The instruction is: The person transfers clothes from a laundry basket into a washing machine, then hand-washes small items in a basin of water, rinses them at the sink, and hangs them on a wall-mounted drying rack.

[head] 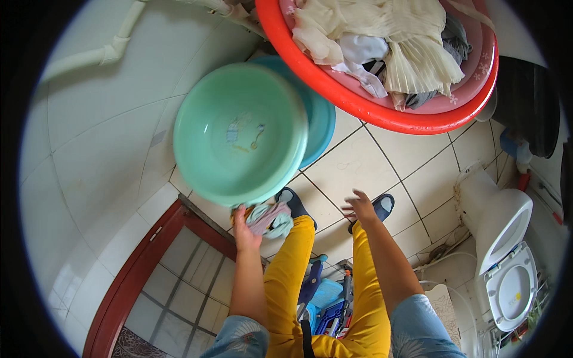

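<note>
My left hand (247,228) is closed on a crumpled bundle of small cloths (272,219) in mauve, pale green and mustard. Its thumb comes right up to the near rim of a light green plastic basin (224,103); whether it also grips that rim, I cannot tell. The basin has a worn printed picture on its bottom and holds nothing. Under and behind it shows a blue basin (323,129). Over the floor, above the slippered right foot, hangs my right hand (361,208), fingers apart and holding nothing.
A red tub (380,118) of cream, white and grey clothes (371,31) stands ahead. At right are a white urinal (506,215) and a toilet seat (512,286). A red-framed door (134,250) is at left. Plastic toys (329,304) lie between my legs on the tiled floor (353,161).
</note>
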A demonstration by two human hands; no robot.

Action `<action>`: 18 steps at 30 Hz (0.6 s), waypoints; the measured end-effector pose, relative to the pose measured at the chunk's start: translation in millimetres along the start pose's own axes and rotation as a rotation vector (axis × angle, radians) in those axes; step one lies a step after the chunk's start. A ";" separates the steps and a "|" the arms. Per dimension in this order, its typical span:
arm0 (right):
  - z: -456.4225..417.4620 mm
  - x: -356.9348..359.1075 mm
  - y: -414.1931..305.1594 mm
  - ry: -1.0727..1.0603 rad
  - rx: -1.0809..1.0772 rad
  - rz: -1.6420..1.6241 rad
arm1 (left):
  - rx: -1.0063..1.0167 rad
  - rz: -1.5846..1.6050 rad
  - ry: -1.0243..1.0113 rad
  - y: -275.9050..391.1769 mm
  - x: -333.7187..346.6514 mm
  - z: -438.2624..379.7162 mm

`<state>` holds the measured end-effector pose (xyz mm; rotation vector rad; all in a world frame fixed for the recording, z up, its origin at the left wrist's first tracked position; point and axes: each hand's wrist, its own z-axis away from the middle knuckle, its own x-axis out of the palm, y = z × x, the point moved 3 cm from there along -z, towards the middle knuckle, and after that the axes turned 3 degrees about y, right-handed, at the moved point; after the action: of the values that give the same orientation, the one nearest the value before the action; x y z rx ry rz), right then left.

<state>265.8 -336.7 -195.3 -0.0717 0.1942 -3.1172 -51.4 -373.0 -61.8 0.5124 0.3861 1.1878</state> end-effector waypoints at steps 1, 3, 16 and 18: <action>10.6 -23.2 13.7 0.038 0.004 0.038 | 0.008 0.009 -0.027 -4.9 10.2 -5.2; 36.4 -63.1 31.5 0.152 0.019 0.185 | -0.090 0.015 -0.029 -18.1 10.7 -15.9; 251.1 3.5 43.0 -0.400 0.180 0.139 | -0.598 -0.282 -0.237 -38.7 -49.3 168.1; 295.0 40.4 48.8 -0.521 0.279 0.097 | -0.598 -0.285 -0.268 -21.4 -47.7 203.3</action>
<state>240.0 -422.4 92.9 -0.8220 -0.2368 -2.8663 59.1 -459.3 94.4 0.0847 -0.1299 0.8846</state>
